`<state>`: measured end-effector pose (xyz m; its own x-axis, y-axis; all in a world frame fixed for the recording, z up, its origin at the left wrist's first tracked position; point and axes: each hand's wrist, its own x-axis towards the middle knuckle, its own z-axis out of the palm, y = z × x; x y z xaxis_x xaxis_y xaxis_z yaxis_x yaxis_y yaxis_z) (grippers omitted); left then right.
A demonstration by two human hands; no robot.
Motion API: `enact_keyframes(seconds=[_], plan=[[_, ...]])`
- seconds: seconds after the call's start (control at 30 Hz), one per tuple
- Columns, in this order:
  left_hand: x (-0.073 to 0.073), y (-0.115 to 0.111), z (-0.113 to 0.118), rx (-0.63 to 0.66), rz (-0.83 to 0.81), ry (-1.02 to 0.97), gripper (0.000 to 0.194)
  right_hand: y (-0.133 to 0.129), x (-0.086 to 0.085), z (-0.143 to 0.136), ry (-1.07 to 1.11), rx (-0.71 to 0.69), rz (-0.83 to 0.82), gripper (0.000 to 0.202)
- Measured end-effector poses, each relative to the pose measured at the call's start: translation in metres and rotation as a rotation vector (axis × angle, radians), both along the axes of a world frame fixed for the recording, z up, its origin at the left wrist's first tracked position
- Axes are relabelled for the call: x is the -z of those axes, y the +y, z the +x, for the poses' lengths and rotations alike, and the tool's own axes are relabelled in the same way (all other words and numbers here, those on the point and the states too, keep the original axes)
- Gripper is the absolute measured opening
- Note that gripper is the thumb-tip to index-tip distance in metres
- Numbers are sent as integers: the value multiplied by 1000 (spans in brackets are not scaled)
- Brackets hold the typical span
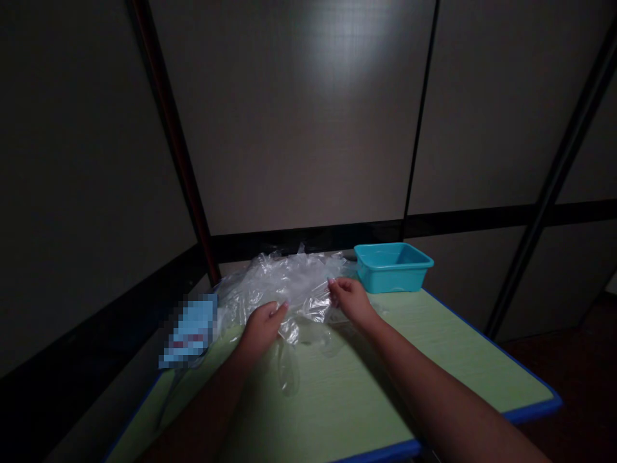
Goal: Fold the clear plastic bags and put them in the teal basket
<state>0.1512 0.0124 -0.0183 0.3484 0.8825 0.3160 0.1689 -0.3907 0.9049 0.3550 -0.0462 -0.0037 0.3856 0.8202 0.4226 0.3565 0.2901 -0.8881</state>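
Between my hands is a thin, clear plastic bag, its loose end hanging in loops over the table. My left hand pinches its left part between thumb and fingers. Higher and to the right, my right hand is closed on the bag's other side with thumb and fingertips. Just behind lies a crumpled heap of clear plastic bags. Where the held bag ends and the heap begins is hard to make out.
A turquoise plastic basin stands at the back right of the pale green table, which has a blue edge. A blurred-out light blue item sits at the left edge. Dark-trimmed panels rise right behind the table.
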Motion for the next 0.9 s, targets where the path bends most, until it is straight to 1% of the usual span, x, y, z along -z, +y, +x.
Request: enact_keyframes(seconds=[0.1,0.27,0.43,0.53,0.6,0.67,0.8,0.9], plan=[[-2,1,-2,-24,-45,-39,39,2,3,4,31,36,2,42],[0,6,-3,-57,-146,-121,39,5,5,13,93,88,-10,43],[-2,5,-3,-16,-252,-178,41,7,8,13,163,94,-85,42],[-5,1,-2,42,-307,-151,43,6,8,10,171,79,-141,41],[-5,-1,-2,93,-303,-109,45,5,8,7,164,69,-172,40],[-4,-2,-1,136,-263,-63,46,5,7,4,150,54,-204,40],[2,2,-1,168,-201,-14,32,3,6,0,103,26,-287,41],[5,6,-2,147,-181,-10,24,3,5,3,58,42,-347,44]])
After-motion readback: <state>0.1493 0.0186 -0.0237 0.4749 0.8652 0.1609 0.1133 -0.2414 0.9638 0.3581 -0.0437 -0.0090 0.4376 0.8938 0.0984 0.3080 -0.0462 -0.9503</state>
